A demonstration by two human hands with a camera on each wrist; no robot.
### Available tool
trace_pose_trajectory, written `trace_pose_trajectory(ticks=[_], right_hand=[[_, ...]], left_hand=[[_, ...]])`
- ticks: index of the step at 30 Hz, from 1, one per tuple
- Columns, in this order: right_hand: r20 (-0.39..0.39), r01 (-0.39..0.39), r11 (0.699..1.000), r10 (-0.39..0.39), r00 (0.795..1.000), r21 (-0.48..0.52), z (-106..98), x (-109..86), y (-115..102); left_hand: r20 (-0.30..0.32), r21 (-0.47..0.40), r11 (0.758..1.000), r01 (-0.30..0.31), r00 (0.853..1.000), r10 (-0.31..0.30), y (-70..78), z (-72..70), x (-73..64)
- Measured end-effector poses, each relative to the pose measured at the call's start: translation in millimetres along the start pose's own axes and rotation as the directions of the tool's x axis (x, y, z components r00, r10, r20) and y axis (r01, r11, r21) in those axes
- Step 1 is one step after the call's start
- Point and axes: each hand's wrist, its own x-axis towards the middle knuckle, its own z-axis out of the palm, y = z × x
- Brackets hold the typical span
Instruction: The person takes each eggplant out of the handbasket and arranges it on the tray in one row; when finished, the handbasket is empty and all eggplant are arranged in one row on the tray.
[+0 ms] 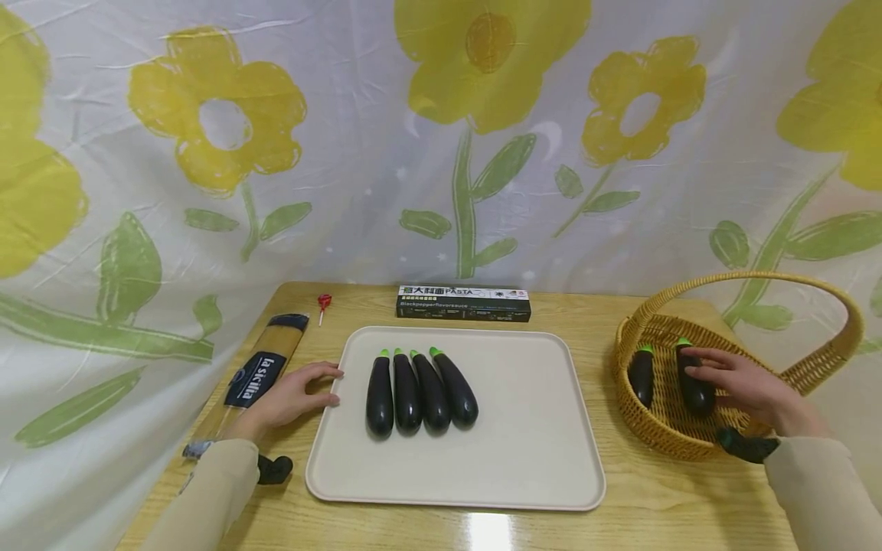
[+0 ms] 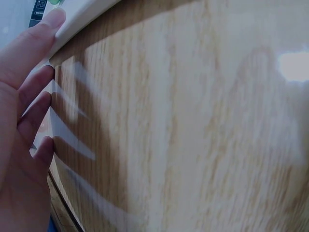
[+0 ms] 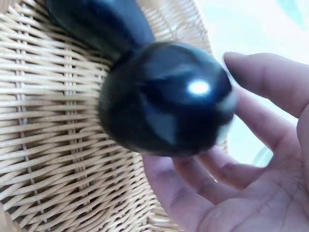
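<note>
In the head view my right hand [image 1: 751, 386] is inside a wicker basket [image 1: 637, 425], gripping an eggplant [image 1: 696, 390] with a green stem end. The right wrist view shows the glossy blunt end of this eggplant [image 3: 169, 101], with fingers [image 3: 193, 179] curled beneath it and the thumb along its side. A second eggplant [image 1: 641, 375] lies in the basket to its left. My left hand [image 1: 289, 398] rests at the left rim of a cream tray [image 1: 524, 421], its fingers relaxed and holding nothing. Several eggplants [image 1: 422, 394] lie side by side on the tray's left half.
A pasta bag [image 1: 258, 375] lies left of the tray, partly behind my left forearm. Behind the tray sits a black pasta box [image 1: 463, 304], and a red lollipop [image 1: 324, 302] lies at the back left. The basket's tall handle [image 1: 751, 275] arches above it. A flowered cloth hangs behind the table.
</note>
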Motion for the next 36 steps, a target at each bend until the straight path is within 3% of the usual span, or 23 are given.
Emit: trace_pose_trajectory(ticks=[7, 16, 21, 28, 32, 36], right_hand=[[-0.111, 0.019, 0.99, -0.035, 0.993, -0.138, 9, -16.7, -16], [-0.173, 0.058, 0.991, -0.079, 0.982, -0.124, 27, -43.6, -28], [-0.203, 0.044, 0.993, -0.066, 0.977, -0.11, 44, -57.2, -30], [-0.167, 0.041, 0.99, -0.063, 0.984, -0.133, 61, -71.3, -42], [-0.135, 0.106, 0.984, -0.126, 0.983, -0.144, 70, -74.8, -52], [-0.071, 0.179, 0.98, -0.186, 0.98, -0.091, 81, -74.3, -63]], left_hand=[[-0.009, -0.004, 1.0, -0.007, 1.0, 0.007, 0.9, 0.5, -0.1], [-0.005, 0.002, 1.0, 0.002, 1.0, -0.002, 0.8, 0.1, -1.0], [-0.002, -0.001, 1.0, 0.008, 1.0, -0.008, 1.2, 0.5, -0.8], [0.0, 0.003, 1.0, 0.022, 1.0, -0.022, 3.3, -0.3, -0.4], [0.001, 0.002, 1.0, 0.015, 1.0, -0.015, 3.0, -0.6, -0.2], [-0.001, -0.007, 1.0, 0.009, 1.0, -0.009, 2.1, 0.0, 0.4]])
